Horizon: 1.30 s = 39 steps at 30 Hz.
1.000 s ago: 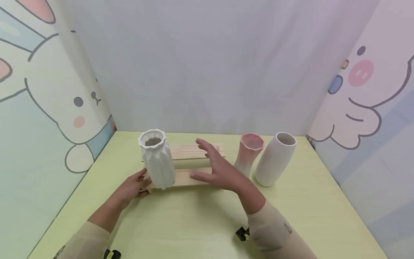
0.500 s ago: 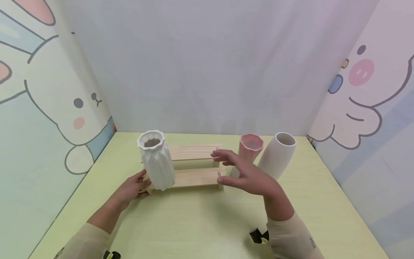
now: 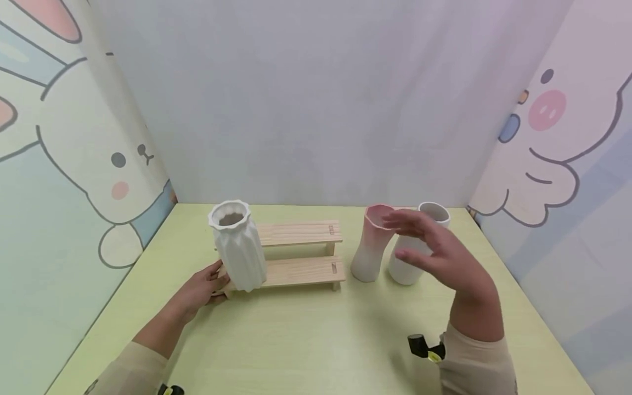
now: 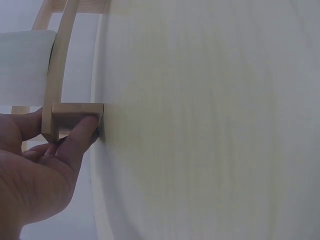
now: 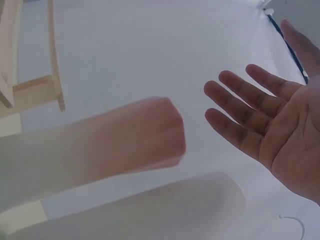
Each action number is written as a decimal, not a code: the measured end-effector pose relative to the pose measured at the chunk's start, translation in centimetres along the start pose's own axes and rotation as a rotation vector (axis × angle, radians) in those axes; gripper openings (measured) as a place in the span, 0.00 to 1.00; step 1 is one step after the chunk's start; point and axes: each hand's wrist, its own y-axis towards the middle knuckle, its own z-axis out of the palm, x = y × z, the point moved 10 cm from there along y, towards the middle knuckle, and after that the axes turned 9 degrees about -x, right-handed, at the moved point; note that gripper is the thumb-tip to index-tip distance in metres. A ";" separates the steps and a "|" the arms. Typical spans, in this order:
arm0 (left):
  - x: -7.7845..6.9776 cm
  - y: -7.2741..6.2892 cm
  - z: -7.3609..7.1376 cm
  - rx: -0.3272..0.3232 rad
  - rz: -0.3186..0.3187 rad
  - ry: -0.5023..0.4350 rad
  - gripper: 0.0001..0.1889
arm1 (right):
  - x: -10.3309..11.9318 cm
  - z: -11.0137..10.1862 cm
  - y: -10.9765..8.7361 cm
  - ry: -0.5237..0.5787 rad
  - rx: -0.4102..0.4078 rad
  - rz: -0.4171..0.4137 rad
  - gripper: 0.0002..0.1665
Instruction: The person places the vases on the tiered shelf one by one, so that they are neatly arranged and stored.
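A two-step wooden plant stand [image 3: 298,270] sits on the table, left of centre. My left hand [image 3: 199,288] grips the left end of its lower step; in the left wrist view the fingers [image 4: 75,142] curl around the wooden leg [image 4: 77,109] under the plank. On that lower step, at the left, stands a white pleated vase [image 3: 240,249] with a scalloped rim. To the right of the stand are a pink-to-white vase [image 3: 367,252] and a smooth white vase [image 3: 405,264]. My right hand [image 3: 444,255], fingers extended and holding nothing, overlaps both in the head view; the right wrist view has it apart from them.
The pale yellow-green table [image 3: 296,340] ends at a plain grey-white back wall [image 3: 316,109]. Side panels with a cartoon rabbit [image 3: 94,137] and a pig [image 3: 548,137] close in left and right. Black camera mounts [image 3: 425,348] hang at the wrists.
My right hand has moved right, from over the stand to in front of the pink and smooth white vases. The left hand and the pleated vase have stayed in place.
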 end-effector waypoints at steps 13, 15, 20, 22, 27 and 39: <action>0.2 0.1 0.1 0.001 -0.008 -0.001 0.37 | -4.4 -8.5 -1.6 -0.173 -0.538 0.172 0.34; 0.3 0.1 0.2 0.001 -0.010 -0.003 0.37 | -6.1 -9.1 -1.9 -0.143 -0.611 0.230 0.34; 0.4 0.0 0.2 0.003 -0.012 -0.013 0.37 | -10.2 -9.3 -2.6 -0.052 -0.654 0.356 0.38; 0.4 0.0 0.2 0.005 -0.010 -0.014 0.37 | -11.3 -9.0 -2.7 -0.016 -0.642 0.379 0.41; 0.3 -0.1 0.3 0.005 -0.007 -0.015 0.37 | -12.9 -8.2 -2.9 0.080 -0.630 0.406 0.43; -0.2 -0.1 0.1 0.013 0.003 -0.018 0.36 | -14.8 -7.5 -3.6 0.223 -0.739 0.477 0.24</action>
